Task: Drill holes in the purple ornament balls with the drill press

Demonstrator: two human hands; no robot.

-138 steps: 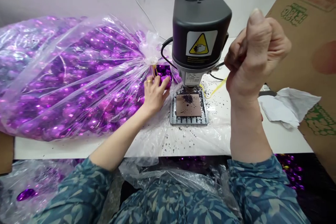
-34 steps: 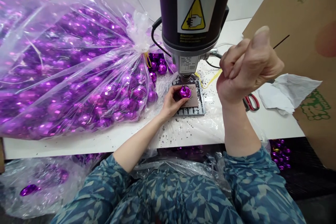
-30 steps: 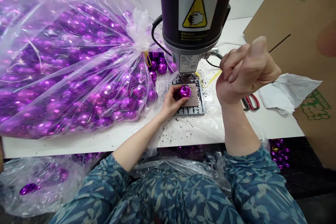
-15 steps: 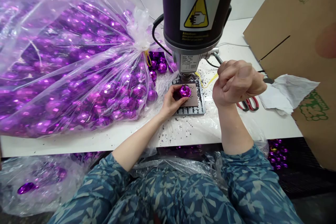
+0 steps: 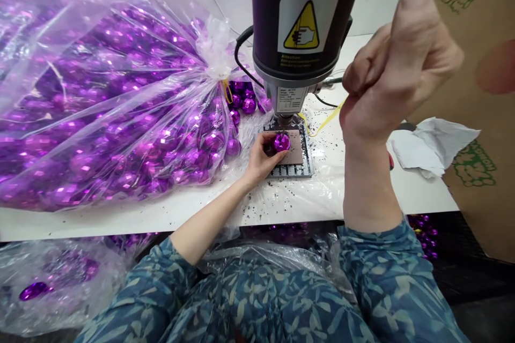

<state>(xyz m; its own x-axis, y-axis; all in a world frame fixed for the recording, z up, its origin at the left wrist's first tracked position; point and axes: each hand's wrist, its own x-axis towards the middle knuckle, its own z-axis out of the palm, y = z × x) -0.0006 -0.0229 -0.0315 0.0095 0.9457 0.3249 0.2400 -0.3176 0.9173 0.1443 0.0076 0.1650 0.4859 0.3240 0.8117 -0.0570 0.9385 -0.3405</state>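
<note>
On the board (image 5: pixel 296 156) under the drill (image 5: pixel 306 27), the ball (image 5: pixel 281 142) sits pinched between thumb and fingers of my left hand (image 5: pixel 262 157). My raised right hand (image 5: pixel 402 64) is clamped in a fist on the lever (image 5: pixel 332 81), its end hidden. Bag (image 5: pixel 120 118) of balls lies on the table (image 5: pixel 422 195), left of the drill

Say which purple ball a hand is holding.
The ball over the brown pad, in the left hand. The other balls, such as those in the tied bag, are in no hand.
</note>
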